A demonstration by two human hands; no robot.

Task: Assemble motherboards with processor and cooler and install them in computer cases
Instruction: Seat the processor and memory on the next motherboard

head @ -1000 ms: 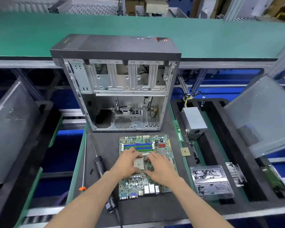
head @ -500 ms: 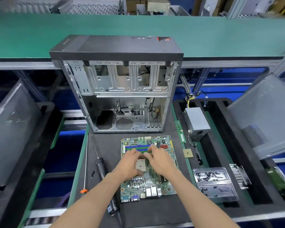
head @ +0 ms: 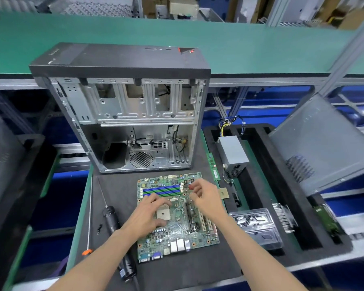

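Observation:
A green motherboard [head: 177,234] lies flat on the black mat in front of the open computer case [head: 130,114]. My left hand [head: 147,213] rests on the board, its fingers and thumb set around the processor socket [head: 162,213]. My right hand [head: 206,196] hovers over the board's right side with loosely curled fingers and holds nothing. A gold processor [head: 223,193] lies on the mat just right of the board, beside my right hand. A finned cooler [head: 283,216] sits in the black tray at right.
An electric screwdriver [head: 116,225] lies left of the board, with small screws [head: 99,227] beside it. A memory stick [head: 213,166], a power supply [head: 232,156], a clear screw box [head: 254,223] and a case side panel [head: 324,141] are at right. A green conveyor [head: 177,36] runs behind.
My right hand has left the socket and moved up and to the right, towards the processor. My left hand stays at the socket, which now shows more.

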